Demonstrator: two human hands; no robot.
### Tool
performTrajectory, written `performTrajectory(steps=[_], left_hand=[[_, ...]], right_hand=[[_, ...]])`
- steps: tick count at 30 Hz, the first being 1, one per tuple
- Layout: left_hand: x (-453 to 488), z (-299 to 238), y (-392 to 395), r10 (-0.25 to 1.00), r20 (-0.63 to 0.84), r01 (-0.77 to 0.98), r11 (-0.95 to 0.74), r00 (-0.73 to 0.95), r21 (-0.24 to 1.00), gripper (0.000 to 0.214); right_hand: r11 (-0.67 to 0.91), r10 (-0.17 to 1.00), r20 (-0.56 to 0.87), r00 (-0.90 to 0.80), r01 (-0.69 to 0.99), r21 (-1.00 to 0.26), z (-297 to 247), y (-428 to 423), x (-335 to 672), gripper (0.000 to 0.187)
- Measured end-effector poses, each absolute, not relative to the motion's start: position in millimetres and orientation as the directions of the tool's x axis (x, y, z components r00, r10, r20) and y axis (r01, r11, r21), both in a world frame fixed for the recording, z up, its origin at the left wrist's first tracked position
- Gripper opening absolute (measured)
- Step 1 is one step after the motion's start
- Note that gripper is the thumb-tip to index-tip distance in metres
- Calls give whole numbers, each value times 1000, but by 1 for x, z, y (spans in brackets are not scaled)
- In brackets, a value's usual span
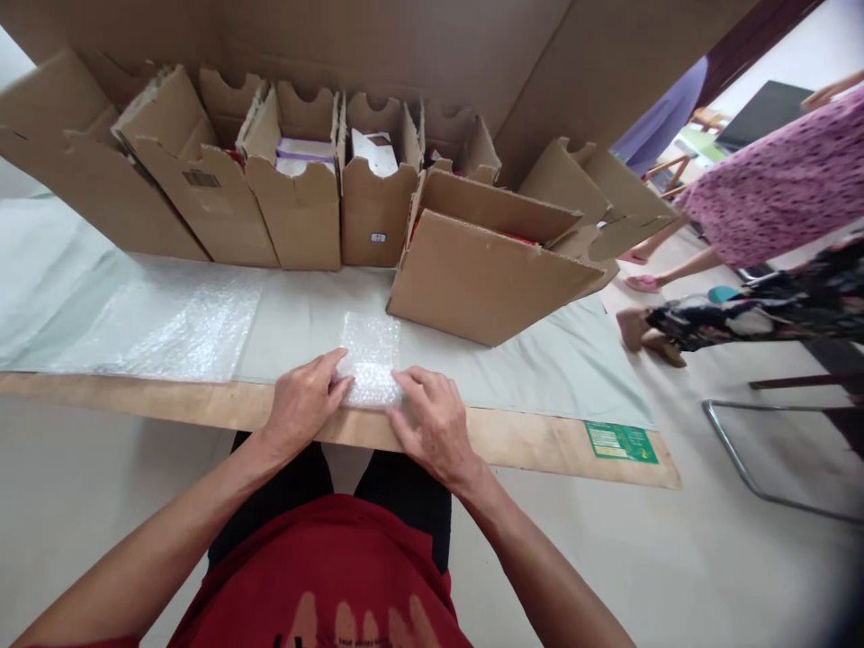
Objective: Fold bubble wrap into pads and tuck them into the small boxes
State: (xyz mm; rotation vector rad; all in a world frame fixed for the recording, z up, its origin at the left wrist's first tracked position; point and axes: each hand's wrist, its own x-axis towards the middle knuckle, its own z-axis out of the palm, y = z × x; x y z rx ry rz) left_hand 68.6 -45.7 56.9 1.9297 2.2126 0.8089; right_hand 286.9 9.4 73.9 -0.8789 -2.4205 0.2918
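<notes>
A small sheet of bubble wrap lies on the pale green cloth at the near edge of a wooden table. My left hand presses its fingertips on the sheet's near left side, fingers curled and close together. My right hand rests on the near right corner, fingers bent down onto the wrap. Whether anything lies under the wrap is hidden.
A larger bubble wrap sheet lies to the left. Several open cardboard boxes stand in a row behind, one tilted box close by. A green label sits on the table's right end. Other people's legs are at the right.
</notes>
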Motion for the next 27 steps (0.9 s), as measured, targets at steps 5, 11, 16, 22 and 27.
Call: performTrajectory(steps=[5,11,16,22,27], left_hand=[[69,66,-51,915,384,938,-23,-120,347,35],[57,77,-76,889,438,827,-343,133,445,19],[56,81,-69,977,180,703,-50,-112,710,25],[64,71,-51,949,146,766,128,-279,630,40],[66,68,-51,917,225,797,144,-331,586,38]], right_hand=[[890,446,307,-841,382,-249,75,15,280,26],[790,543,301,-784,355,-499,77,27,280,22],[667,674,221,-705,454,-591,83,35,277,22],[845,535,451,-714,445,-298,81,26,275,23],[914,403,303,-864,360,-187,72,27,264,28]])
